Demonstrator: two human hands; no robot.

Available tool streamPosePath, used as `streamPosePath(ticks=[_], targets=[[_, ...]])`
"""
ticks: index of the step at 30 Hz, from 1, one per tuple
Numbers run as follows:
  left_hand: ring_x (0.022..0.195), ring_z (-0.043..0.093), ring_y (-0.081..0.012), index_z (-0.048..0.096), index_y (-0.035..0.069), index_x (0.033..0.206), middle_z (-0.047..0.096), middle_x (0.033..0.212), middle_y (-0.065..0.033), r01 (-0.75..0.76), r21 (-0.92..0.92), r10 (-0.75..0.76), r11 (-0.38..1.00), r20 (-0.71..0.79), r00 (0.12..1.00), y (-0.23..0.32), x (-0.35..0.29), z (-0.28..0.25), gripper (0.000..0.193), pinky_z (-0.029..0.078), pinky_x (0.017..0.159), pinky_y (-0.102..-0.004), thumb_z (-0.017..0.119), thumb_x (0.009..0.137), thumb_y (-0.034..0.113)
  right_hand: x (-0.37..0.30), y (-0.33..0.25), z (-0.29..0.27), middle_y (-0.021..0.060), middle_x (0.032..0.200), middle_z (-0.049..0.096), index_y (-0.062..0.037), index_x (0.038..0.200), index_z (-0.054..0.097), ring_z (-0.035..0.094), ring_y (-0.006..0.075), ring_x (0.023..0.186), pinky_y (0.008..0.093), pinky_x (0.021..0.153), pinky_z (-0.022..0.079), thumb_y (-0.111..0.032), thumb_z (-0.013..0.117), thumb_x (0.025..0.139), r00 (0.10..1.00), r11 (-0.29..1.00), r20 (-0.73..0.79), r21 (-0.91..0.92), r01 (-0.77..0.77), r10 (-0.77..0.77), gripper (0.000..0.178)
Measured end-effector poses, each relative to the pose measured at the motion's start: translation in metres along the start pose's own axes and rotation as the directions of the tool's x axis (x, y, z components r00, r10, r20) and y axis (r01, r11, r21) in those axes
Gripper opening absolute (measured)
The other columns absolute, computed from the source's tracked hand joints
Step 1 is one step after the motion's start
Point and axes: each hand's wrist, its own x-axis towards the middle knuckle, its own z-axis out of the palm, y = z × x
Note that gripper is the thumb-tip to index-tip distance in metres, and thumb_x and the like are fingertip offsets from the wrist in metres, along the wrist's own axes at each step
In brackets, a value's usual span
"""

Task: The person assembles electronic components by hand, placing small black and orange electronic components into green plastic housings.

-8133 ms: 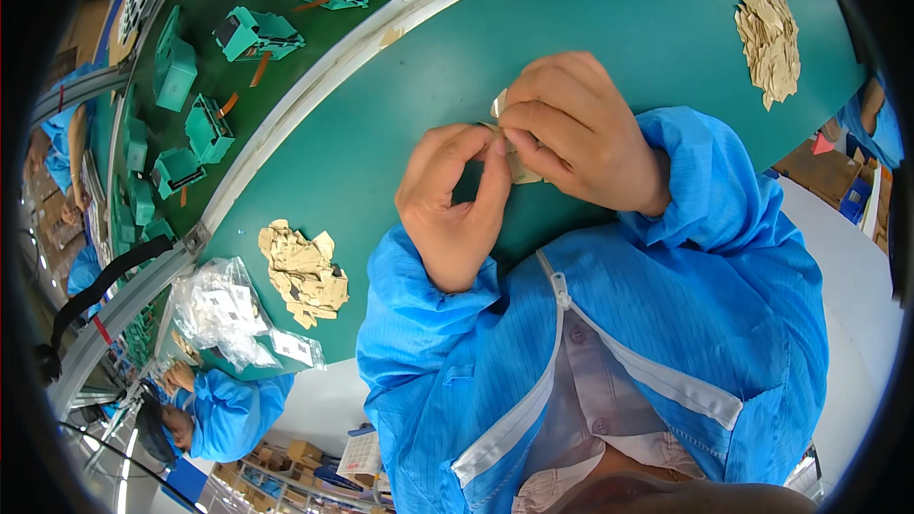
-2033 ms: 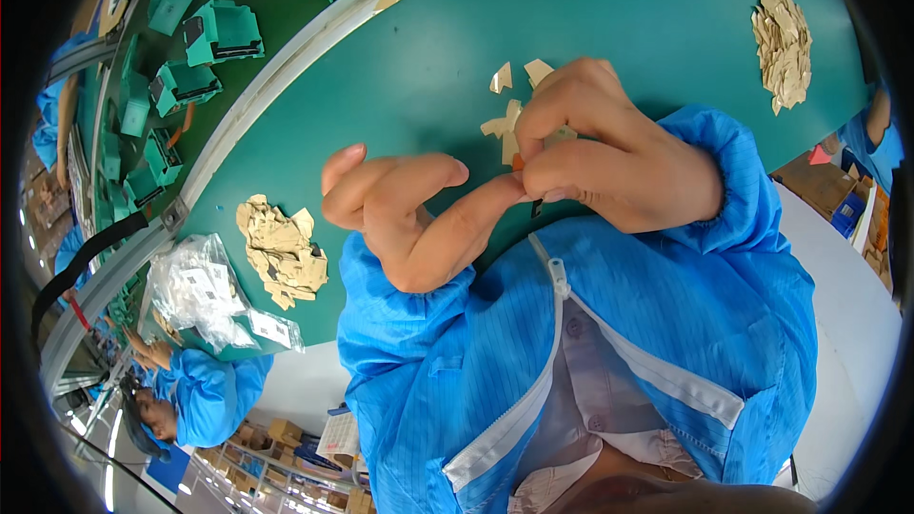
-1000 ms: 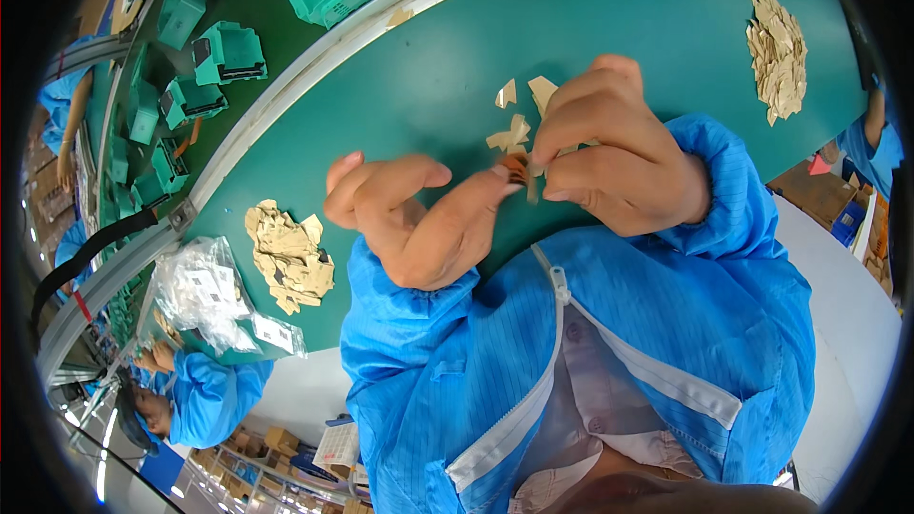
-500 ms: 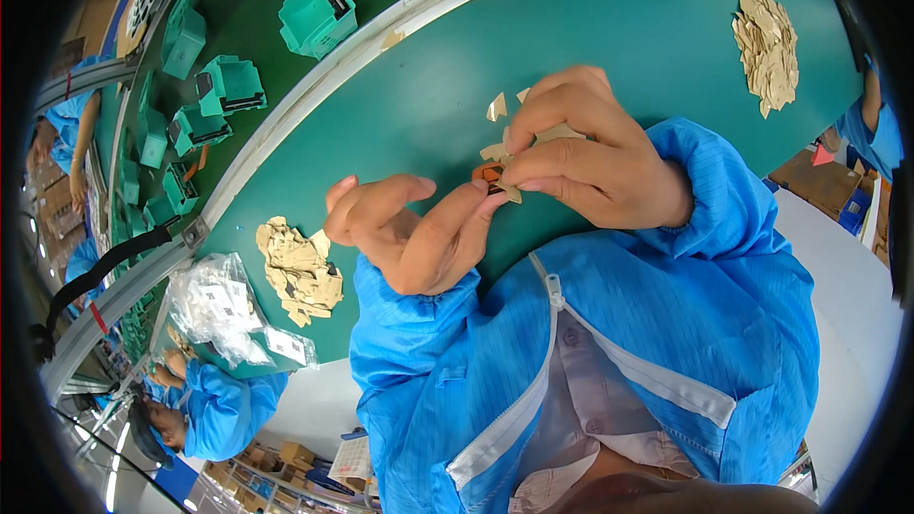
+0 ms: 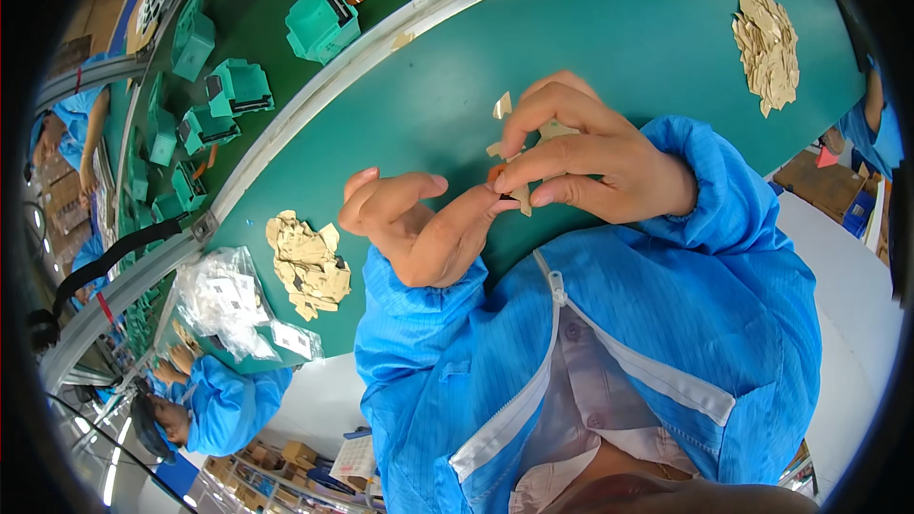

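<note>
My left hand pinches a small orange and black flex-cable part between thumb and forefinger; its other fingers are curled up and apart. Close against it is my right hand, its fingertips meeting at the same part. A small cream backing piece sticks out below the right forefinger, beside the thumb. Fingers cover most of the part, so its outline is hidden. On the green table just beyond lie a loose cream scrap and more cream pieces, partly behind my right hand.
Cream piles lie left and far right. Near the left pile is a clear plastic bag with white labels. Beyond a metal rail, green trays stand on a belt. Another person in blue works at left.
My right thumb has drawn slightly away from the left fingertips, and the cream piece now hangs lower. My left hand has shifted a little right. The trays have shifted slightly in view.
</note>
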Motion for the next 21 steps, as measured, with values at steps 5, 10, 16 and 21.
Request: streamPosePath(ticks=[5,10,16,21], targets=[[0.101,0.046,-0.0193,0.076,0.027,0.083,0.05,0.097,-0.0008,-0.022,0.002,0.022,1.0,0.022,1.0,0.0008,0.0027,-0.0046,0.028,0.035,0.096,-0.045,0.09,0.058,0.033,0.0013,-0.0024,-0.0015,0.0044,0.109,0.058,-0.0128,0.098,0.07,0.052,0.023,0.104,0.0382,0.095,0.037,-0.016,0.07,0.085,0.999,0.997,0.032,0.071,-0.007,0.005,0.013],[0.101,0.047,-0.0202,0.076,0.026,0.082,0.047,0.101,-0.0023,-0.031,0.022,0.029,0.999,0.059,0.998,-0.0002,0.0032,-0.0051,0.029,0.037,0.098,-0.0473,0.09,0.058,0.034,0.0032,-0.0012,-0.0051,0.005,0.108,0.058,-0.0113,0.092,0.068,0.052,0.0235,0.103,0.0379,0.093,0.038,-0.013,0.071,0.085,0.999,0.991,0.034,0.13,-0.016,0.011,0.008],[0.099,0.047,-0.0198,0.076,0.025,0.081,0.048,0.098,-0.002,-0.018,0.031,0.017,0.999,0.043,0.999,0.0018,0.0027,-0.0035,0.028,0.037,0.098,-0.0482,0.09,0.059,0.035,0.0018,-0.002,-0.0037,0.005,0.108,0.058,-0.0112,0.09,0.067,0.052,0.0232,0.102,0.0369,0.092,0.039,-0.013,0.072,0.085,0.999,0.986,0.011,0.158,-0.049,0.048,0.007],[0.099,0.047,-0.0197,0.076,0.025,0.081,0.048,0.098,-0.0011,-0.031,0.024,0.029,0.999,0.057,0.998,0.0026,0.0032,-0.0024,0.027,0.037,0.097,-0.048,0.09,0.059,0.034,0.0031,-0.0007,-0.0068,0.0056,0.108,0.058,-0.0099,0.092,0.068,0.053,0.0226,0.101,0.0355,0.09,0.04,-0.014,0.072,0.085,0.998,0.993,0.028,0.102,-0.066,0.063,0.008]])
